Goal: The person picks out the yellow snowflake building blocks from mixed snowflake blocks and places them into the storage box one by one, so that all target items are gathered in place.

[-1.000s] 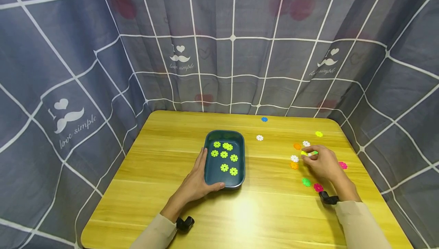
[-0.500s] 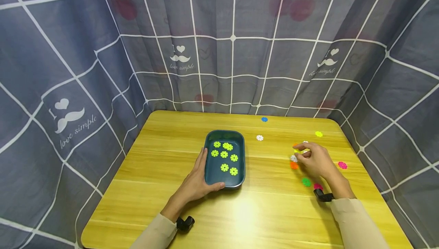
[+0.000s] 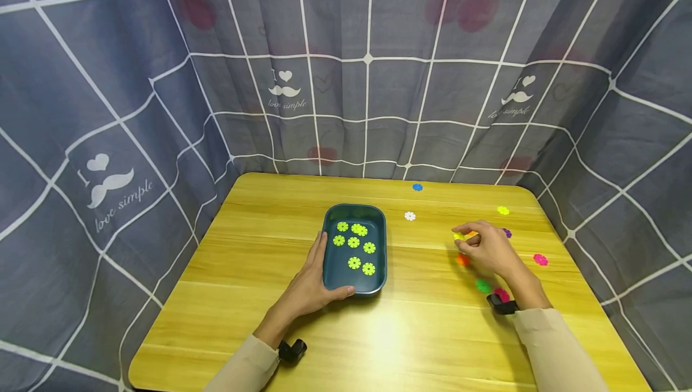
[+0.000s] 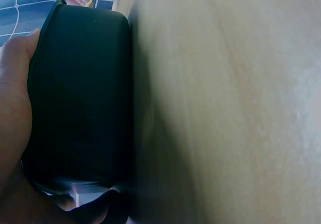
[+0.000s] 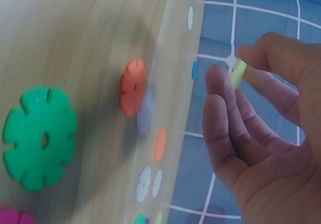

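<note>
The left hand (image 3: 305, 290) holds the dark green tray (image 3: 337, 272) by its near left corner, thumb at the near rim and fingers along the left side. Several yellow-green snowflake discs (image 3: 354, 242) lie inside. In the left wrist view the tray's outer wall (image 4: 83, 93) fills much of the picture. The right hand (image 3: 491, 251) pinches a yellow snowflake disc (image 5: 238, 74) between thumb and forefinger, above the table. Beneath it lie an orange disc (image 5: 133, 87) and a white disc (image 5: 146, 113); a green disc (image 5: 41, 137) is nearer the wrist.
More discs are scattered on the wooden table (image 3: 254, 230): blue (image 3: 417, 187) at the back, white (image 3: 409, 216), yellow (image 3: 503, 211), purple (image 3: 507, 233) and pink (image 3: 540, 259) at the right. A grey checked curtain (image 3: 335, 92) hangs behind the table and at both sides.
The right hand has moved left with the yellow disc between its fingertips, passing over the white and orange discs. A purple disc has come into view behind it. Left hand and tray stay put.
</note>
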Action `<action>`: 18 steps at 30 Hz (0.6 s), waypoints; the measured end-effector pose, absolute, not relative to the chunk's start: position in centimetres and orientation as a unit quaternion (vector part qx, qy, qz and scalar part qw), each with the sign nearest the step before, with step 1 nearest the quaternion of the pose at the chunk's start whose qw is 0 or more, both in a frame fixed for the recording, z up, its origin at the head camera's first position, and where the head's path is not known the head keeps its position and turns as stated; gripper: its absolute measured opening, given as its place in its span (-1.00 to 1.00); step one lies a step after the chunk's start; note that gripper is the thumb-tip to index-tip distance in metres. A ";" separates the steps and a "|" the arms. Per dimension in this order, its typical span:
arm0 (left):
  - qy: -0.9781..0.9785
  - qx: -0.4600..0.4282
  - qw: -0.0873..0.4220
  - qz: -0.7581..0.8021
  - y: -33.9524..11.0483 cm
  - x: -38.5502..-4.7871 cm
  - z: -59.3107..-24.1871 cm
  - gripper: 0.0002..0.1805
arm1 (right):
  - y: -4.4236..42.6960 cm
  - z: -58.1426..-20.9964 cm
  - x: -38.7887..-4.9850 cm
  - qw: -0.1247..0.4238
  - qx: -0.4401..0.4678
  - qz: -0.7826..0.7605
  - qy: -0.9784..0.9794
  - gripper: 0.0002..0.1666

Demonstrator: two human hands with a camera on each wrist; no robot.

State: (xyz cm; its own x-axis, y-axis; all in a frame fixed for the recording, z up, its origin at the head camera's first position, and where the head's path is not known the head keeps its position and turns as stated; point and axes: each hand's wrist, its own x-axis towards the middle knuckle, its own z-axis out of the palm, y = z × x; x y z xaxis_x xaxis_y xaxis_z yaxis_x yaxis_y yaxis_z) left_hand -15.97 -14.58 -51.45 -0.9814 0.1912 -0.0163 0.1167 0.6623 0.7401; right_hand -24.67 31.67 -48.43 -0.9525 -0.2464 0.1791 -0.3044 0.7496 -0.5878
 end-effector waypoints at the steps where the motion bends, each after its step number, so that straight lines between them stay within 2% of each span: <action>1: 0.911 0.084 0.046 0.402 -14.6 -16.0 -51.5 0.64 | 31.5 -48.4 -24.7 0.045 0.149 0.322 -0.934 -0.61; 18: 0.911 0.084 0.047 0.402 -14.6 -16.0 -51.5 0.65 | 28.9 -48.2 -25.0 0.032 0.176 0.316 -0.932 -0.58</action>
